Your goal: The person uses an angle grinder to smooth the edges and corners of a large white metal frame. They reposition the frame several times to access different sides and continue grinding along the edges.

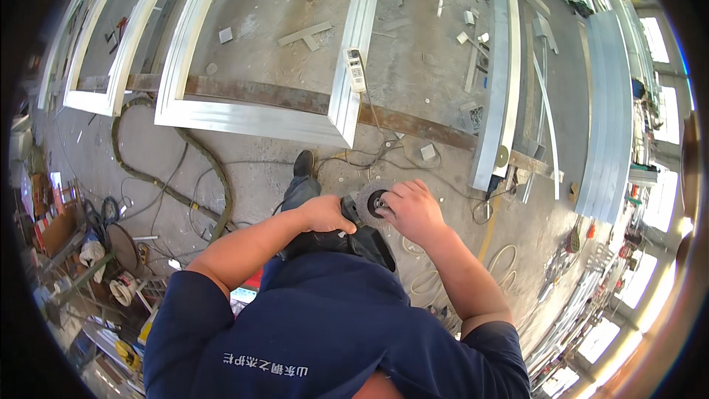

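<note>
My left hand is wrapped around the grinder; my right hand fingers pinch its disc, facing up just ahead.

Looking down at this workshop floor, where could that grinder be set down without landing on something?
Bare concrete lies inside the nearest aluminium frame, between its rails, apart from a few offcuts. Another open patch sits left of the person's shoe, past the thick hose. Right of the right hand it is crowded: cables, scraps and leaning profiles. The left hand holds the angle grinder.
</note>
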Demonstrator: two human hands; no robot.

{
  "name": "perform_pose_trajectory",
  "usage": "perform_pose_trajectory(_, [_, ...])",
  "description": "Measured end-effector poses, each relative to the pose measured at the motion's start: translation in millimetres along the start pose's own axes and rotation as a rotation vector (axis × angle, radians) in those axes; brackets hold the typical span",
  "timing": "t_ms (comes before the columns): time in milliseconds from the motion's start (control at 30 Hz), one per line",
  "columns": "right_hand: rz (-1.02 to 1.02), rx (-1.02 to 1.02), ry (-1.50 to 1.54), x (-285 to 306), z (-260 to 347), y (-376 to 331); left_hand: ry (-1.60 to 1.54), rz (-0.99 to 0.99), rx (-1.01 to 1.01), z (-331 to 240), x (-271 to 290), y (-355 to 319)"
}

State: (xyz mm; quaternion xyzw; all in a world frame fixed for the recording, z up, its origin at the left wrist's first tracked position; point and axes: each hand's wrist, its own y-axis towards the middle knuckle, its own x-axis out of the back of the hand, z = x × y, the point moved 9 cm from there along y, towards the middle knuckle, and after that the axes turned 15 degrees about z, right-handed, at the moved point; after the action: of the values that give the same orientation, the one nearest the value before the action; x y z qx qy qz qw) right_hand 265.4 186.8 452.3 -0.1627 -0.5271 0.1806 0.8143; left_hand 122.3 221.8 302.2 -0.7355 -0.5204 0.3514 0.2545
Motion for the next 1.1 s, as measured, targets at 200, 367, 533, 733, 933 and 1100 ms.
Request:
perform_pose_trajectory(200, [-0.023, -0.145, -0.004, 3.8, 32.2, -0.4, 0.164, -0.139, -0.089, 15.1, 15.8, -34.1])
perform_pose_trajectory(367, [-0.161, -0.011, 0.063, -9.3, 54.9, -24.8, 0.117, -0.024, -0.007, 13.7, -7.5, -46.1])
perform_pose_trajectory(533, [-0.288, -0.127, 0.049, -24.0, 67.0, -58.8, 0.207, -0.015, 0.008, 21.1, -39.9, -48.5])
perform_pose_trajectory(733, [-0.257, -0.21, 0.007, -54.4, 79.2, -94.2, 0.175, 0.0, 0.015, 29.1, -65.3, -51.3])
perform_pose_trajectory(933, [-0.36, -0.13, 0.132, -51.6, 93.8, -104.6, 0.073, -0.002, -0.032, 43.2, -78.4, -36.7])
perform_pose_trajectory(1100, [-0.336, -0.201, 0.174, -59.0, 84.1, -106.2, 0.095, -0.004, -0.035, 29.1, -87.6, -42.3])
